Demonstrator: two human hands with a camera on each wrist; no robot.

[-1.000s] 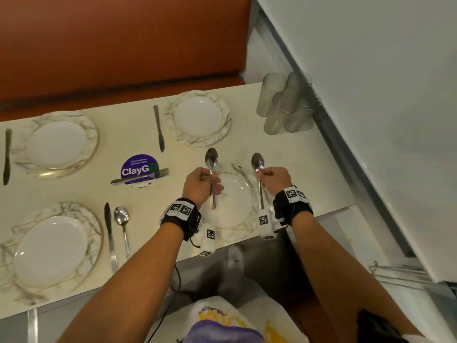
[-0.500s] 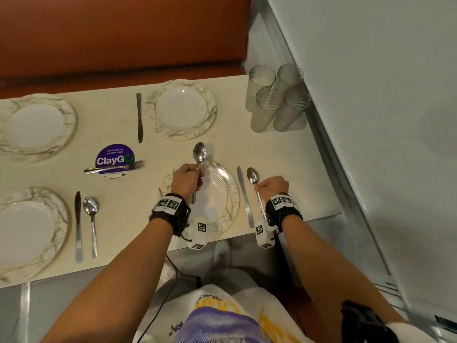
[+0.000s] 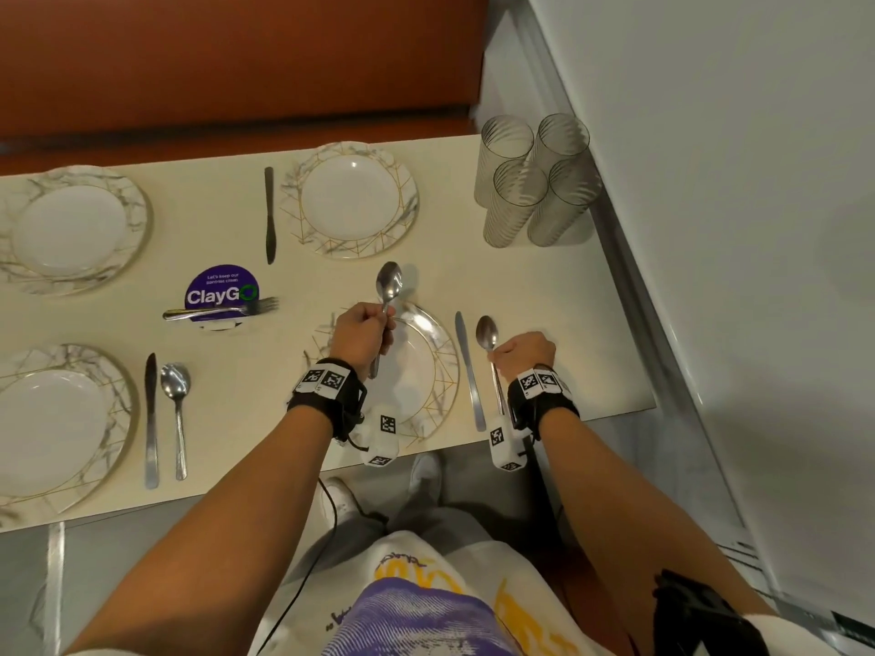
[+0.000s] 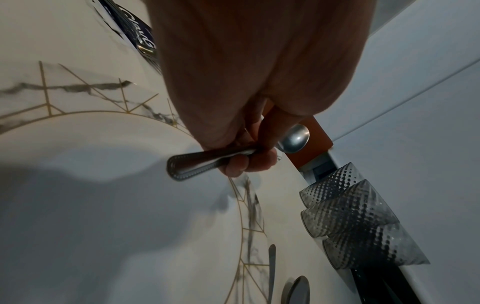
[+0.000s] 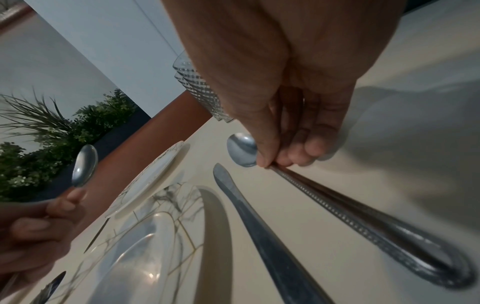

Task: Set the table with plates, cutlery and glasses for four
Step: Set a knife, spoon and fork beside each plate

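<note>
Four marble-rimmed plates sit on the cream table (image 3: 558, 295). My left hand (image 3: 379, 324) grips a spoon (image 3: 389, 282) by its handle, bowl pointing away, above the near right plate (image 3: 428, 371); the left wrist view shows my fingers curled round the handle (image 4: 205, 160). Just right of that plate's knife (image 3: 468, 371), my right hand (image 3: 499, 357) pinches a second spoon (image 3: 486, 332) at its neck. In the right wrist view this spoon's handle (image 5: 363, 222) lies low along the table beside the knife (image 5: 259, 222).
Several ribbed glasses (image 3: 535, 182) stand together at the far right corner by the wall. Forks (image 3: 222, 311) rest on a purple ClayGo sign. The near left plate (image 3: 52, 419) has a knife (image 3: 150, 419) and a spoon (image 3: 176, 409). A knife (image 3: 270, 215) lies left of the far plate (image 3: 350, 198).
My right hand has carried its spoon from above the plate down to the table, right of the knife. The left hand still holds its spoon over the plate.
</note>
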